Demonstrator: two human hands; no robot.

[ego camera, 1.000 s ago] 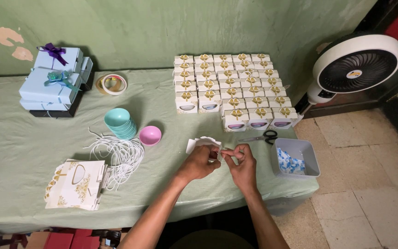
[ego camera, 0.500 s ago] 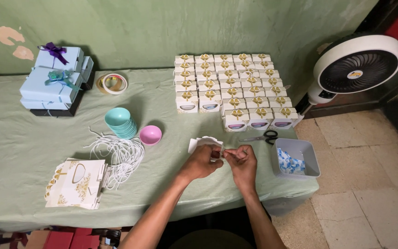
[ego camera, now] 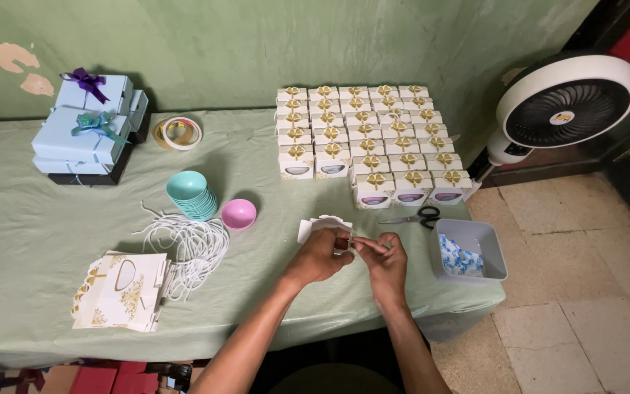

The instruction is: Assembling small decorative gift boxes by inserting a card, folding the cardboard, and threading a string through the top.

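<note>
My left hand (ego camera: 320, 255) and my right hand (ego camera: 384, 264) meet over the near edge of the green-covered table (ego camera: 30, 219). Together they pinch a small white scalloped card box (ego camera: 317, 225), partly hidden behind my fingers. My right fingertips press against the box's right side, touching my left thumb. To the left lie a tangle of white cords (ego camera: 187, 244) and a pile of flat white-and-gold box blanks (ego camera: 119, 290).
Several finished white boxes with gold bows (ego camera: 365, 138) fill the far right. Black scissors (ego camera: 413, 216) and a grey tray (ego camera: 471, 253) with blue-white packets sit right of my hands. Teal bowls (ego camera: 191, 195), a pink bowl (ego camera: 238, 214), tape rolls (ego camera: 178, 133), blue gift boxes (ego camera: 89, 125), a fan (ego camera: 562, 106).
My hands have stayed at the same spot; the fingers shifted slightly on the small white box, with the right hand drawn a little closer to the left.
</note>
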